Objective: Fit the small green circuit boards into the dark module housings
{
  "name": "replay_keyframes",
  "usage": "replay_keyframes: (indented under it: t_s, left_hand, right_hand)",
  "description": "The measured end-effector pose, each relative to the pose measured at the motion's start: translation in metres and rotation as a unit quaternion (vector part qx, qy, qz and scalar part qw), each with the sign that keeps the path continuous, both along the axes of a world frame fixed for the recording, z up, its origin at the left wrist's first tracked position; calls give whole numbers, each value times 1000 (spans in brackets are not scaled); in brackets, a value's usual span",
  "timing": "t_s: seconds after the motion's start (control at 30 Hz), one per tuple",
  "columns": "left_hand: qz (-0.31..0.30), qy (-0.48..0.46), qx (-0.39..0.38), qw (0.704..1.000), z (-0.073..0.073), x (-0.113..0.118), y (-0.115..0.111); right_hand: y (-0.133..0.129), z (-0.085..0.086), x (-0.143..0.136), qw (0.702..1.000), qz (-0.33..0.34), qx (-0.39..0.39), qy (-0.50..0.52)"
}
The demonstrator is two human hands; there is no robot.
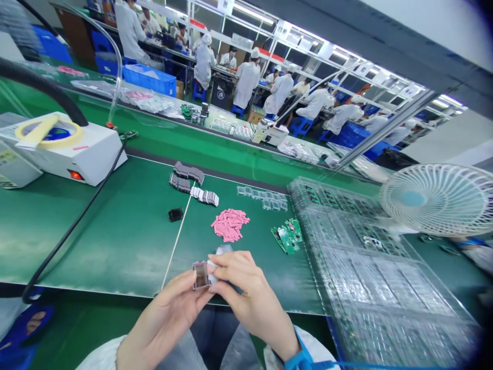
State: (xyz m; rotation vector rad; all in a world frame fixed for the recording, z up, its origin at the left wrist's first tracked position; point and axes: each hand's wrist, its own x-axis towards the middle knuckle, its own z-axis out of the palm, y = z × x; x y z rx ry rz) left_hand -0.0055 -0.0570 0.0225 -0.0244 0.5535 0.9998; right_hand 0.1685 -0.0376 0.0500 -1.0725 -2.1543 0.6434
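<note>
Above the near edge of the desk [131, 246], our left hand [167, 306] pinches one small clear-framed module [201, 277], its long axis running roughly away from us; our right hand [246, 282] pinches one white piece [211, 272] at its right side. We count one black part [175, 214] beyond, near one pink heap [230, 225].

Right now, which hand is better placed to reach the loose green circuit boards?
Probably the right hand: it sits nearer those green boards, though it pinches a whitish piece. The left hand, farther away, holds a small rectangular clear-edged piece.
</note>
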Motion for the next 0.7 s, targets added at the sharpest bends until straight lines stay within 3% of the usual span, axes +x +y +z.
replay_keyframes:
  t_s: [0.43,0.7]
  left_hand:
    - [6,-20,-43,999,-1,6,-8]
    - [-2,5,-61,998,2,8,-10]
  right_hand:
    - [-11,-7,8,998,-13,-34,44]
    - [-18,-3,9,999,-22,-1,26]
